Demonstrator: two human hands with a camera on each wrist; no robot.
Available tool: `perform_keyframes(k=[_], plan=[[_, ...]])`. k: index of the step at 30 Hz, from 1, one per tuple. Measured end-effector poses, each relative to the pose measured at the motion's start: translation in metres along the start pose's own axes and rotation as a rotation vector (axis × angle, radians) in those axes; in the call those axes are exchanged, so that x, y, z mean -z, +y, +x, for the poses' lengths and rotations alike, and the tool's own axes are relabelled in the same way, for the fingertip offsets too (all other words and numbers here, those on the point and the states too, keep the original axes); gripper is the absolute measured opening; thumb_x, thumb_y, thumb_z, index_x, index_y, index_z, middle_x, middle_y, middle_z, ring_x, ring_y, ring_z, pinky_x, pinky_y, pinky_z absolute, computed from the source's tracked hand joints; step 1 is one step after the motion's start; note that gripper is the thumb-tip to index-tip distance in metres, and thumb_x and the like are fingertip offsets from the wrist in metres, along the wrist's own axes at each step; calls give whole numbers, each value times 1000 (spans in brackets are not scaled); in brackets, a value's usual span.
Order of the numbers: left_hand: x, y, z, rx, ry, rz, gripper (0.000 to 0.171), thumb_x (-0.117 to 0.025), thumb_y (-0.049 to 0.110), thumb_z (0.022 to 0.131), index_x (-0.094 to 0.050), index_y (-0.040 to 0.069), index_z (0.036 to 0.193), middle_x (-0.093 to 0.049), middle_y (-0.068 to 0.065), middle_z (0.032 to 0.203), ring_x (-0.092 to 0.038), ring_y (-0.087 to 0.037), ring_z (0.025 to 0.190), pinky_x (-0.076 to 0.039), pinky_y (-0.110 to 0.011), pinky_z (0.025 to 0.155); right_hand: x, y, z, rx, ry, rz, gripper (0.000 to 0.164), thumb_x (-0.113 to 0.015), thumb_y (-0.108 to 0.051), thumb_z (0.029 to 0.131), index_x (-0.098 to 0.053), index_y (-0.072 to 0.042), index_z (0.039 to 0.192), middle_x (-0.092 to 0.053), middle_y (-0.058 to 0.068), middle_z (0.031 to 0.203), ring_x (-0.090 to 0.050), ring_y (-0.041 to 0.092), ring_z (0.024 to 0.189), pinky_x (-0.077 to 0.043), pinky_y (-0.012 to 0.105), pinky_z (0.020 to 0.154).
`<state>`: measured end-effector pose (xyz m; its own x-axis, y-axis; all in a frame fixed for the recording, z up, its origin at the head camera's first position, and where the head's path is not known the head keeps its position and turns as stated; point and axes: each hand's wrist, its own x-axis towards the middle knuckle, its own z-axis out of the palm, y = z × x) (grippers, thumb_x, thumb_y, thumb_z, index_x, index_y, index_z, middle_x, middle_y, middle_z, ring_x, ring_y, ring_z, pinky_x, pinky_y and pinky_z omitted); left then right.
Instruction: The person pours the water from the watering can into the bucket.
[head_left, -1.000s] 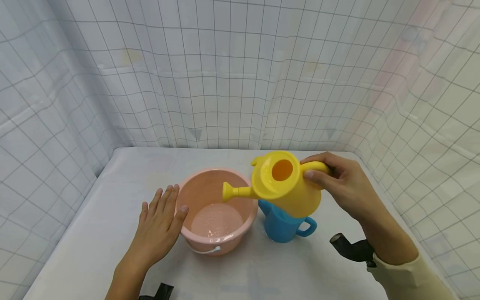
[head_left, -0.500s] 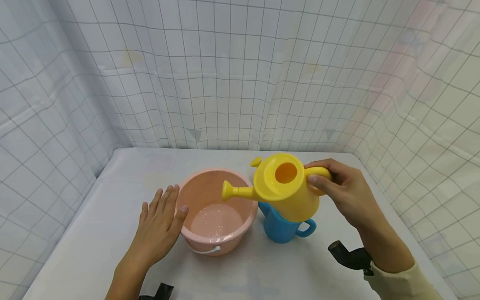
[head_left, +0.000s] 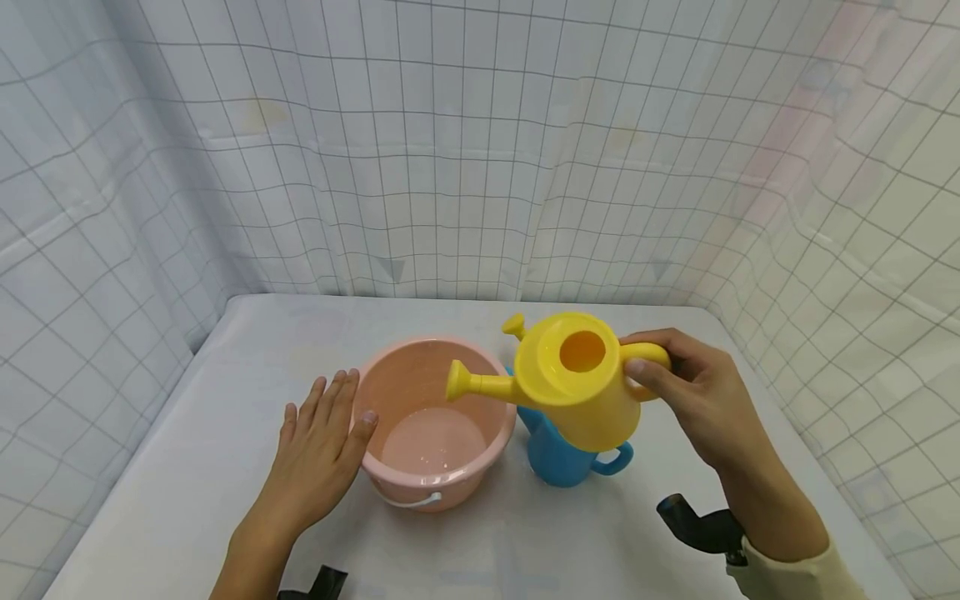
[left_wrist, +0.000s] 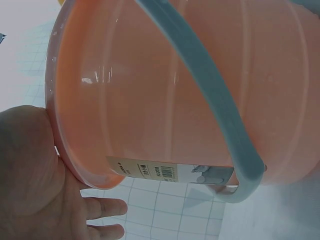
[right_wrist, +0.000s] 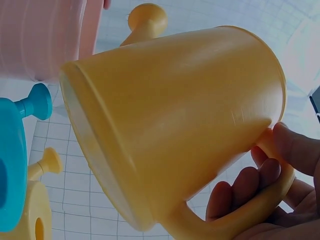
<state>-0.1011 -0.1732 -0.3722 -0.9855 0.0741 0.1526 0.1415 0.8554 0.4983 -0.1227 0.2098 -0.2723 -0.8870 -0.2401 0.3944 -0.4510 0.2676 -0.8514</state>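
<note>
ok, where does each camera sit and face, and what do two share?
Head: head-worn, facing forward and down at the pink bucket and held yellow watering can; left hand, right hand, forearms show.
Left wrist: worn there, faces the bucket's outer wall; part of that hand shows.
Right wrist: worn there, faces the can's side; part of that hand shows.
Head and right wrist share the blue watering can.

The yellow watering can (head_left: 577, 400) you hold looks like smooth, glossy plastic, as does the blue can (head_left: 558, 458). Your pink bucket (head_left: 420, 383) is shiny, faintly ribbed plastic with a paper-like label (left_wrist: 170, 170); the grid curtain (head_left: 465, 167) facing you looks thin and crinkled.
</note>
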Motion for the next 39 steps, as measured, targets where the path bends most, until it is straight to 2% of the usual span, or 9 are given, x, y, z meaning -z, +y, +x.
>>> perform_keyframes(k=[6,14,22,39], plan=[[0,0,0,-5,-1,-4,64,-28,48,101,-10,16,153,-15,-16,159,-2,-38,147,2,-67,111,0,2,-6,29,10,75,21,-55,2,92,-61,6,112,-65,3,101,-58,16,86,-54,22,75],[0,0,0,0,1,-1,65,-29,48,101,-10,15,153,-14,-16,159,-2,-39,147,2,-67,111,-4,6,-13,-13,33,104,21,-54,3,92,-59,9,112,-65,2,103,-59,17,92,-55,26,76],[0,0,-1,-2,7,0,65,-28,49,101,-10,15,153,-16,-17,158,-3,-39,147,2,-67,111,-6,14,-22,51,36,185,21,-51,9,91,-57,14,110,-66,4,102,-60,17,92,-55,27,75],[-1,0,0,-1,5,1,64,-28,49,101,-10,16,153,-15,-16,159,-2,-38,147,0,-67,111,-7,23,-35,165,6,350,26,-43,21,88,-55,16,111,-66,11,105,-62,19,92,-55,27,74]])
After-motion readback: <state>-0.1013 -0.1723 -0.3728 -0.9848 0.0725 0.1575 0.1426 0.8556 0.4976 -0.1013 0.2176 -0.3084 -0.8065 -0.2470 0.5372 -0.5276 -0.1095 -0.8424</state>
